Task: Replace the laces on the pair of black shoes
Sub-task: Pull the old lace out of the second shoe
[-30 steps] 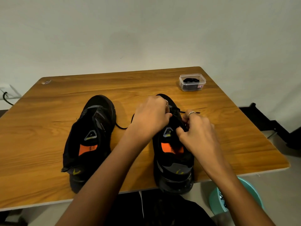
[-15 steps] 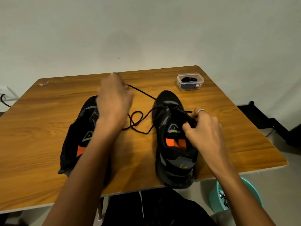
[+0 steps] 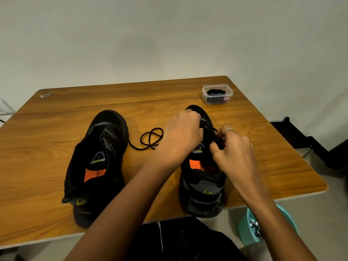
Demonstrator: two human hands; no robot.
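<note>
Where the wall met it: the wooden surface (image 3: pixel 188 95) carried everything and ran back to a plain pale wall.
Left shoe (image 3: pixel 98 162): black, lying near the front edge, toe away from the person, its eyelets bare, tongue loose, orange insole patch showing.
Right shoe (image 3: pixel 202 185): black, standing just right of centre, heel at the front edge, orange insole partly hidden by the wrists.
Left hand (image 3: pixel 181 136): fingers curled down over the shoe's lacing area, covering the toe end; what they pinched was hidden.
Right hand (image 3: pixel 233 149): fingers and thumb curled, pinching a dark strand at the shoe's right eyelets, ring on one finger.
Lace (image 3: pixel 150 138): black, looped loosely on the bare wood between the two shoes, running under the left hand.
Teal bin (image 3: pixel 244 227): on the floor past the right front corner, dark laces inside.
Plastic box (image 3: pixel 217 94): clear, at the far right corner, holding black laces.
</note>
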